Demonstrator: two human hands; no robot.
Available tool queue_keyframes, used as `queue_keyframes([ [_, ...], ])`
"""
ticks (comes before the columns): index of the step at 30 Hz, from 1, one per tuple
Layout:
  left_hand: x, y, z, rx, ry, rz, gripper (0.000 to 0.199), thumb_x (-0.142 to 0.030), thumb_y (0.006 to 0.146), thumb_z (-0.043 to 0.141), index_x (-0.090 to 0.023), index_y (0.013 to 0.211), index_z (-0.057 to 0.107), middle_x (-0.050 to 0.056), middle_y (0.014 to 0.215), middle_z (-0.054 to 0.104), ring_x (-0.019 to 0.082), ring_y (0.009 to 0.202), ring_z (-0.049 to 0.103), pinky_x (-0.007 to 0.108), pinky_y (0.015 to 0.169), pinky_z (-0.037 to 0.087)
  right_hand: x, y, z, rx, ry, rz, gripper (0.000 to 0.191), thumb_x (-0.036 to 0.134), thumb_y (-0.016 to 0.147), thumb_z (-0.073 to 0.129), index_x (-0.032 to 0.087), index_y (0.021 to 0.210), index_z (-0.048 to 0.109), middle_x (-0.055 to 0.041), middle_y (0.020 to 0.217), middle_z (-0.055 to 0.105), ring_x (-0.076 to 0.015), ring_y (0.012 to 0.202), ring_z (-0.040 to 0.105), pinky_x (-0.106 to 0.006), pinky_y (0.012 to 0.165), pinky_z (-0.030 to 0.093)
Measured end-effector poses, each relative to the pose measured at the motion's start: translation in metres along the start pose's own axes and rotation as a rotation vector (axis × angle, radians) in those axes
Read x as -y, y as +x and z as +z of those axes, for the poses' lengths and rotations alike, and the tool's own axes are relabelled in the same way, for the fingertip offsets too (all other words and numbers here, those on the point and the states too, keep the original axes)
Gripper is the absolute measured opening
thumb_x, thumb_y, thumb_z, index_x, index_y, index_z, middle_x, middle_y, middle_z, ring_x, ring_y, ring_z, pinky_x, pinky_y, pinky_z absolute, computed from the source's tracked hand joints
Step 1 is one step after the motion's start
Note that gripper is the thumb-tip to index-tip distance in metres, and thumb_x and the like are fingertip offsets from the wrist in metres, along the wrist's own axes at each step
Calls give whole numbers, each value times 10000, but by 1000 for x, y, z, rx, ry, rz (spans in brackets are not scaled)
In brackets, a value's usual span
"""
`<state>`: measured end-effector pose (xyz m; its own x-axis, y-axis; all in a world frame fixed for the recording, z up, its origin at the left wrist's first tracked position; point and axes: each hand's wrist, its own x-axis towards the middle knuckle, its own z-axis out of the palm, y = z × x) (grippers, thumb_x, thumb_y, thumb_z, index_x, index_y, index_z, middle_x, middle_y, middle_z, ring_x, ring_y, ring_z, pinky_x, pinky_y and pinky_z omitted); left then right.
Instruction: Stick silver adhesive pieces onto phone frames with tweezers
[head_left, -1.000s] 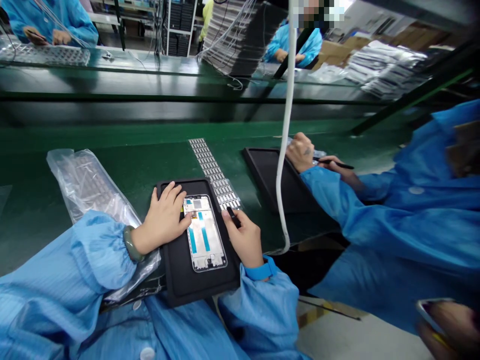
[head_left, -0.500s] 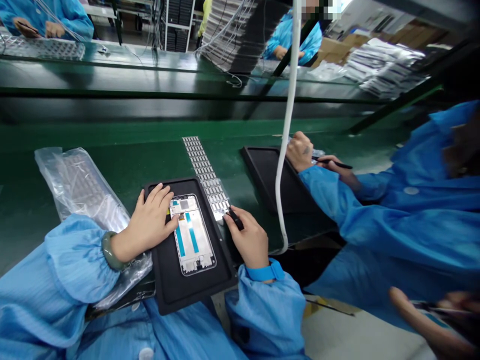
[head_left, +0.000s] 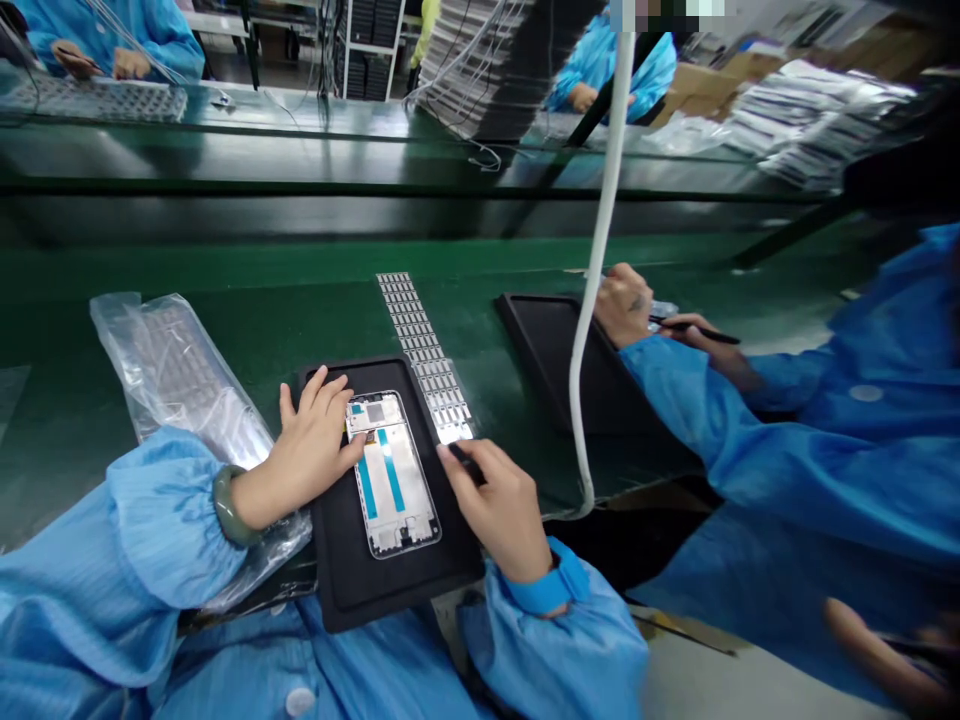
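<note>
A silver phone frame [head_left: 397,480] with blue strips lies on a black tray [head_left: 352,590] in front of me. My left hand [head_left: 307,450] rests with spread fingers on the tray's upper left, its thumb and fingertips at the frame's upper left edge. Between the thumb and fingers of my right hand [head_left: 499,510] is a small black tool [head_left: 466,462], mostly covered, so its exact kind does not show. That hand is just right of the tray, by the near end of a sheet of small metallic parts [head_left: 424,345].
Left of the tray lies a clear plastic bag [head_left: 187,370] with sheets inside. A white cable [head_left: 600,250] hangs at right, before another black tray [head_left: 555,340]. Beside it a co-worker's hands [head_left: 626,305] hold a slim black tool. More people sit across the green bench [head_left: 247,270].
My right hand has drawn slightly back toward me, from the sheet's near end to the tray's right edge. My left hand stays on the tray. The whole view has shifted a little.
</note>
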<state>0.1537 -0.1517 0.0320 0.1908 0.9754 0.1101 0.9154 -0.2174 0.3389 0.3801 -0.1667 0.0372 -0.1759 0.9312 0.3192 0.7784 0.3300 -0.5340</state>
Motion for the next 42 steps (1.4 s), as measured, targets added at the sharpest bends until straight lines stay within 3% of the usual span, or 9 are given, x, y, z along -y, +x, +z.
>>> queue_keyframes([
  [3,-5,-5,1,-13,-19,-45,406,-275,811,537,-137,1188,479,168,1391,419,339,1378,187,689,1037,100,18,-2,4,157,-194,25,173,348,867,566,191,926,607,-41,853,631,-221,740,637,-316,605,462],
  [6,-9,-10,2,-26,-76,-93,337,-257,809,547,-147,1126,510,175,1398,407,332,1386,169,657,1045,136,24,-4,9,188,-278,65,185,354,849,591,195,939,616,-45,867,640,-241,723,645,-327,565,458],
  [14,-21,-17,-16,26,-337,-199,246,-182,780,579,-206,1016,516,114,1380,449,290,1400,151,612,1061,140,22,3,-3,266,40,96,176,349,886,513,231,909,642,-70,891,691,-245,821,660,-317,677,496],
  [16,-25,-19,-23,34,-436,-194,240,-180,800,550,-224,1028,486,85,1333,500,265,1389,203,607,1072,104,23,5,-6,247,132,159,205,372,878,520,214,914,646,-56,873,702,-249,807,667,-321,665,496],
  [20,-28,-19,-32,21,-587,-127,207,-210,854,498,-244,1050,442,21,1146,613,200,1169,516,553,1098,60,24,4,-7,225,271,260,267,445,844,558,197,859,655,-36,790,701,-227,738,664,-299,633,488],
  [25,-17,-12,-27,23,-416,-96,181,-238,852,521,-229,1031,505,12,1016,620,213,1004,546,460,923,324,22,10,-9,178,221,194,287,447,866,525,189,812,638,-37,749,665,-207,702,627,-295,625,456],
  [31,-7,-9,-16,-12,-169,-19,239,-286,871,527,-200,1094,529,59,1067,585,255,1060,467,420,841,341,10,36,-14,-26,540,129,374,454,944,367,194,849,618,-52,873,635,-170,768,597,-301,694,480],
  [36,-11,-14,-19,-20,-62,133,173,-313,916,460,-187,985,557,52,1039,596,218,966,521,372,791,371,11,58,0,137,883,196,284,486,852,554,203,867,540,-34,850,649,-135,591,619,-290,555,532],
  [42,-10,-19,-15,-25,-7,174,181,-331,901,493,-167,957,542,80,1073,600,227,997,541,370,798,399,17,72,25,312,840,116,276,399,712,732,188,805,581,-33,810,669,-168,724,640,-306,671,534],
])
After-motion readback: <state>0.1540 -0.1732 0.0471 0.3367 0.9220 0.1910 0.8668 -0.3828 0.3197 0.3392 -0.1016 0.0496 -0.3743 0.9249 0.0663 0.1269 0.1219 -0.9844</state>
